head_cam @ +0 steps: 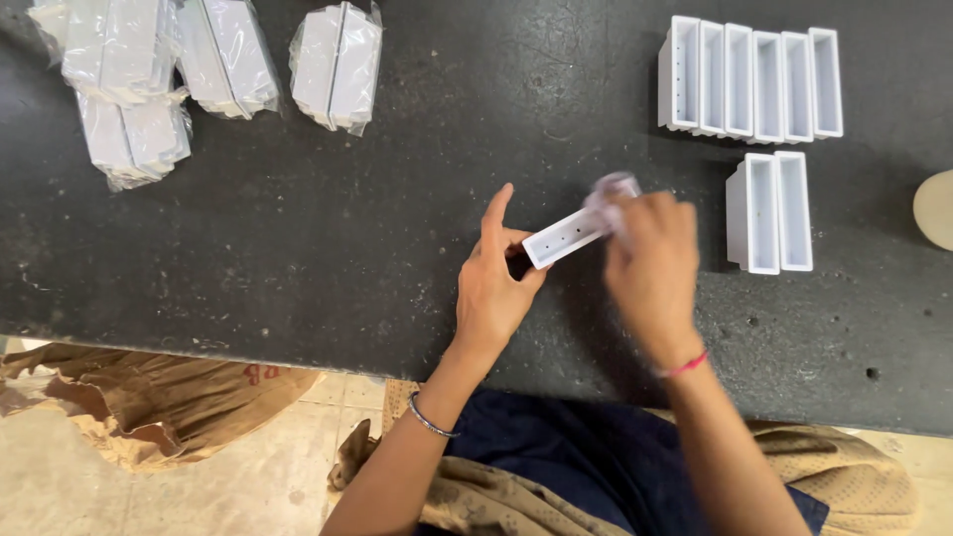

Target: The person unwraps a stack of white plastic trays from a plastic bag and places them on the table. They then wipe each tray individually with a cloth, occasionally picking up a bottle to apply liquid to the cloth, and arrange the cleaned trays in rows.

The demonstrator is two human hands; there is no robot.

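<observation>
Dark bench [298, 228]. White trays [751, 81] in rows far right; bagged ones [336, 65] far left. Mid-bench, left hand [493, 288] pinches the white tray [562, 238] near end; right hand [650, 268] clenches blurred wrap [613, 189]. Looks light, stiff, smooth; hold by side walls.

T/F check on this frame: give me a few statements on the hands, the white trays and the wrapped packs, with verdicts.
1. The left hand holds one end of a long white tray. True.
2. The right hand rests flat on the table, empty. False: it is at the tray's other end, holding a crumpled clear wrapper.
3. Six unwrapped trays stand in a row at upper right. True.
4. The wrapped packs lie at lower right. False: they lie at upper left.
5. Two more trays stand below the row. True.
</observation>
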